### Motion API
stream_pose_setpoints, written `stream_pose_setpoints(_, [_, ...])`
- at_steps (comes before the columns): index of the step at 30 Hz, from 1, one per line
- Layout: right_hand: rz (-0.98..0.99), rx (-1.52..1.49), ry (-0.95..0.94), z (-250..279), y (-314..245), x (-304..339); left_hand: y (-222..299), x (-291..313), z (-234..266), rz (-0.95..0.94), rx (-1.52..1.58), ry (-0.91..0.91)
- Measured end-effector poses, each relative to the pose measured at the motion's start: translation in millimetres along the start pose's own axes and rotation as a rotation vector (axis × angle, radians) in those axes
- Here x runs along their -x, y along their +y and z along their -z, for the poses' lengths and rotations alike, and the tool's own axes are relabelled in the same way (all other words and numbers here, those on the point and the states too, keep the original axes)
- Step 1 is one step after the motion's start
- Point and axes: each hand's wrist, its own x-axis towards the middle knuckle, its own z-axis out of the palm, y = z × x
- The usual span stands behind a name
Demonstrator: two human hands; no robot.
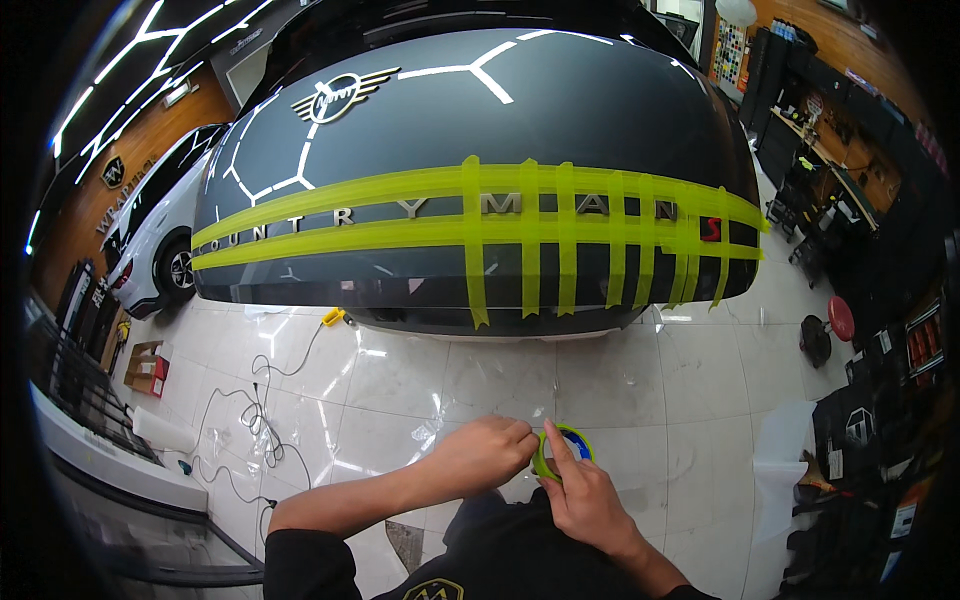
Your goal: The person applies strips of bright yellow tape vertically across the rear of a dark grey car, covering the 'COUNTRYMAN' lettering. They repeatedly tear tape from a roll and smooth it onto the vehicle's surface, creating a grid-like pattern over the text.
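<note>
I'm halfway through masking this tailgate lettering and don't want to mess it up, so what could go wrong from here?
The loose end pinched by your left hand could fold and stick to itself as it leaves the green tape roll held in your right hand. The vertical strips over the chrome letters already lean unevenly, so another may go crooked. The cable on the glossy floor is a possible trip hazard.

— What are we holding over the white tiled floor (600,380)?

— Our right hand (585,495) is gripping a yellow-green tape roll (560,450), and our left hand (487,452) is pinching at its edge.

— And ahead?

— Tape strips (560,235) are crossing the dark car tailgate (560,110), covering its chrome letters.
</note>
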Motion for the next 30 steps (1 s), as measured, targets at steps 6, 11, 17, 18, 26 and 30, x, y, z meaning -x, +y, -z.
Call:
stream_pose_setpoints(6, [-0.015, -0.009, 0.074, -7, 6, 2, 9, -4, -7, 0.081, 0.047, 0.049])
stream_pose_setpoints(11, [-0.149, 0.074, 0.102, -10, 14, 1, 8, 7, -15, 0.194, 0.162, 0.101])
stream_pose_setpoints(17, [-0.115, -0.099, 0.116, -5, 12, 2, 19, 2, -4, 0.419, 0.449, 0.185])
stream_pose_setpoints(18, [-0.111, -0.112, 0.110, -7, 8, 0, 20, 3, -7, 0.448, 0.511, 0.155])
stream_pose_setpoints(26, [-0.098, -0.153, 0.086, -14, 5, -4, 25, 20, -35, 0.403, 0.347, 0.389])
stream_pose_setpoints(30, [-0.082, -0.137, 0.039, -18, 4, -4, 17, 27, -28, 0.357, 0.135, 0.250])
